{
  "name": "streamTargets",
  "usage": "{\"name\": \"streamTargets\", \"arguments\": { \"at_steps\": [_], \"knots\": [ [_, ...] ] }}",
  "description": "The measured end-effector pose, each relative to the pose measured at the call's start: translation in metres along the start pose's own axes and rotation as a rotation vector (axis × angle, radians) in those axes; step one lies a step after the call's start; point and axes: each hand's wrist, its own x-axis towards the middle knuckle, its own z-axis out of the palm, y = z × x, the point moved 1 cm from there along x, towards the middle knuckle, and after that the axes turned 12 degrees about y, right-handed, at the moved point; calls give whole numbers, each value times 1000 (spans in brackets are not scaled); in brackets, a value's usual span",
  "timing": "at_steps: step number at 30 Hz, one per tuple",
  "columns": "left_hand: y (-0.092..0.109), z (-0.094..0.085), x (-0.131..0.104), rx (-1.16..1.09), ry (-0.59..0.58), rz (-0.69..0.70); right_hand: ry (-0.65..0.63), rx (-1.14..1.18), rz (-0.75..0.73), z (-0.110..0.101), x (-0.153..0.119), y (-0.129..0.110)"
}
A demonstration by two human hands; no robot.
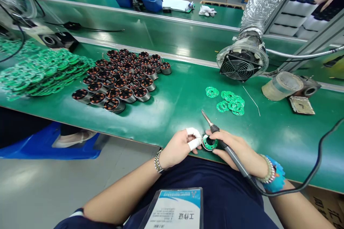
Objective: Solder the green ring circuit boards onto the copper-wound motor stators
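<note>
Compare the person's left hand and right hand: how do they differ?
The left hand has white finger coverings; the right hand shows none.
The left hand's wrist wears a metal band; the right hand's has a beaded bracelet and blue cuff.
The right hand holds a soldering iron; the left hand holds no iron.
Both are at the round green-faced part.

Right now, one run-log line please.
Left hand: at edge of green ring board | Right hand: holding soldering iron, tip off board | Copper-wound parts: grouped left | Small board pile: right
</note>
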Motion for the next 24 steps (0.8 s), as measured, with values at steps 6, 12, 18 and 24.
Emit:
{"name": "streamTargets", "arguments": {
  "at_steps": [6,12,18,24],
  "knots": [
    [-7,-2,-14,425,13,281,176,-101,79,12,-11,-2],
    [-2,-7,-13,392,137,413,293,-176,82,23,-21,-5],
    [6,11,-3,-77,8,28,355,-147,45,20,-16,-10],
    [13,15,-1,-118,1,17,361,-90,-38,13,1,-17]
  ]
}}
